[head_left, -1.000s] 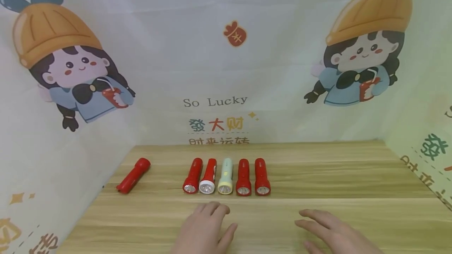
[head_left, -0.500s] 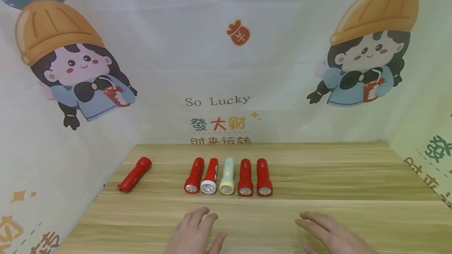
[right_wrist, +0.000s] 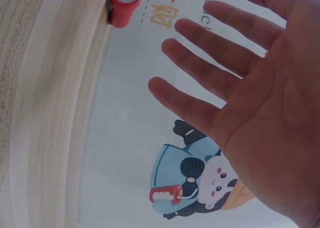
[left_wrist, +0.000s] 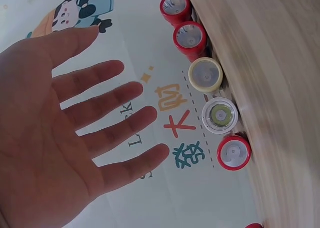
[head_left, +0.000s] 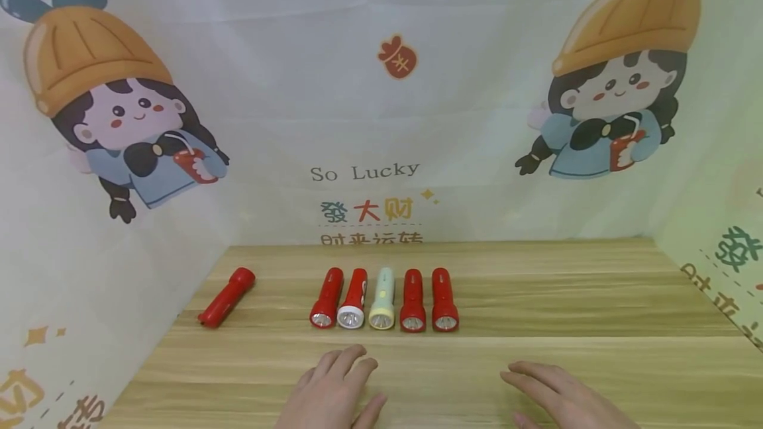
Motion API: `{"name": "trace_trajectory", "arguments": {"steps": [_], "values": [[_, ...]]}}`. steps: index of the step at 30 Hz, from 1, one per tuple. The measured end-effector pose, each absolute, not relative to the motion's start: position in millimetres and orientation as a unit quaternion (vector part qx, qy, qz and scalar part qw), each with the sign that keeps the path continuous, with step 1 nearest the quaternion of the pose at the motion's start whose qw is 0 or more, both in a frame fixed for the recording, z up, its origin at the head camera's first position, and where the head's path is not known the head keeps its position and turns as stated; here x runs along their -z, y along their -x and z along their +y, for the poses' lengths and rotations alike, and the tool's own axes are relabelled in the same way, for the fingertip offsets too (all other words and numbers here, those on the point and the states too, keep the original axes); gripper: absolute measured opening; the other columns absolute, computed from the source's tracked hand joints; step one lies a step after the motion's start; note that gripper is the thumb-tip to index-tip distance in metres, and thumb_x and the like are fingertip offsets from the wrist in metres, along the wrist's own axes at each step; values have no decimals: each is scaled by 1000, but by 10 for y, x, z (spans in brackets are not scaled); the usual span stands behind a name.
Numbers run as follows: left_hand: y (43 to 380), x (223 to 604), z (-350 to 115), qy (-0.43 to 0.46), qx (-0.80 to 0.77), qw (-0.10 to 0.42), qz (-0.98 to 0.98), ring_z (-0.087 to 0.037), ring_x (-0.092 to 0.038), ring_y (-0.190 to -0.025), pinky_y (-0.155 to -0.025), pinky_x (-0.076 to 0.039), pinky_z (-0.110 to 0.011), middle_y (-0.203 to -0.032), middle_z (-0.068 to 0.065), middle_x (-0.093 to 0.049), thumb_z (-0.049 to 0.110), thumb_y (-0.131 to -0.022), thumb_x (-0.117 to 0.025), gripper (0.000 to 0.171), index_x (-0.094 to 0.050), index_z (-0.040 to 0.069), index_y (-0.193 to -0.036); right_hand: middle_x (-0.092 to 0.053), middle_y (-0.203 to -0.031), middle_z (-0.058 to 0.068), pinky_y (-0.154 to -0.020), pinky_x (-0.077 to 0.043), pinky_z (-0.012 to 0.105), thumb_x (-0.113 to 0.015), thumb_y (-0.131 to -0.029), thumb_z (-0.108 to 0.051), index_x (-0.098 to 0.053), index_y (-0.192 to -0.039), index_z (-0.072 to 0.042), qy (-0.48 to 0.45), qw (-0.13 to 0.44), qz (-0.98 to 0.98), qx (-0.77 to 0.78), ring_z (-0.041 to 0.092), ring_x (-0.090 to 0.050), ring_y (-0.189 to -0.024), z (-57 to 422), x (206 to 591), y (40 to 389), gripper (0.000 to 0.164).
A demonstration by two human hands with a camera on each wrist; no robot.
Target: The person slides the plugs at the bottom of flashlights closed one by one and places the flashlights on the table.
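Several flashlights lie in a row on the wooden table, lenses facing me. From the left they are a red flashlight [head_left: 328,298], a red flashlight with a white head [head_left: 353,298], a mint green flashlight with a yellow rim [head_left: 383,298], then two more red ones, the last being the right-end red flashlight [head_left: 443,298]. Apart at the left, another red flashlight [head_left: 227,297] lies diagonally, its lens turned away. My left hand [head_left: 334,389] is in front of the row, fingers spread and holding nothing. Farther right, my right hand [head_left: 563,394] also has extended fingers and touches no flashlight.
Pale cloth walls with printed cartoon figures and lettering rise behind and at both sides of the wooden table [head_left: 572,296]. The back wall [head_left: 465,124] meets the table's far edge beyond the flashlights.
My left hand has shifted slightly left, then a little back to the right. My right hand has hardly moved. The flashlights lie as before; the head view wobbles slightly.
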State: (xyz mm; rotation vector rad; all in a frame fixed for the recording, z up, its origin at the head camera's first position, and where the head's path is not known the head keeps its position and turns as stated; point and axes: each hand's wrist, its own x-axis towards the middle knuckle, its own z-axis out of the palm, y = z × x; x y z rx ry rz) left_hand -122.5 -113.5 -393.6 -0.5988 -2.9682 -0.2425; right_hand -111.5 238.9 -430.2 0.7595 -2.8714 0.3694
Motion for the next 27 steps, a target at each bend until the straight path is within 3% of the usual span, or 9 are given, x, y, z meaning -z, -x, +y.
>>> {"name": "trace_trajectory", "arguments": {"steps": [12, 20, 24, 27], "values": [[1267, 3965, -1228, 220, 78, 78, -969, -28, -68, -119, -93, -62, -52, -132, -2, -74, 48, -98, -73, 42, -73, 16, -125, -71, -138, 4, -91, -63, 44, -67, -102, -52, -68, -140, -20, -248, 46, -958, -134, 31, -70, -119, 2396, 4291, 1118, 49], [1421, 3916, -1572, 129, 109, 28, -985, -38, -66, -124, -99, -57, -64, -133, -11, -72, 34, -96, -79, 38, -73, 11, -125, -72, -135, 4, -88, -63, 40, -67, -103, -48, -70, -138, -20, -264, 55, -954, -130, 29, -71, -118, 2429, 4341, 1113, 46], [1593, 3890, -1922, 91, 82, 53, -991, -38, -66, -125, -102, -56, -62, -135, -13, -71, 28, -98, -75, 35, -72, 10, -127, -72, -135, 4, -88, -63, 39, -66, -103, -49, -69, -139, -20, -263, 50, -955, -131, 29, -70, -118, 2430, 4347, 1112, 46], [1808, 3884, -2280, 97, 72, 101, -988, -45, -66, -121, -99, -57, -63, -132, -20, -70, 17, -96, -74, 31, -71, 4, -123, -72, -135, 4, -89, -63, 39, -66, -103, -49, -69, -140, -20, -265, 48, -954, -131, 29, -70, -119, 2424, 4344, 1117, 47]]}}
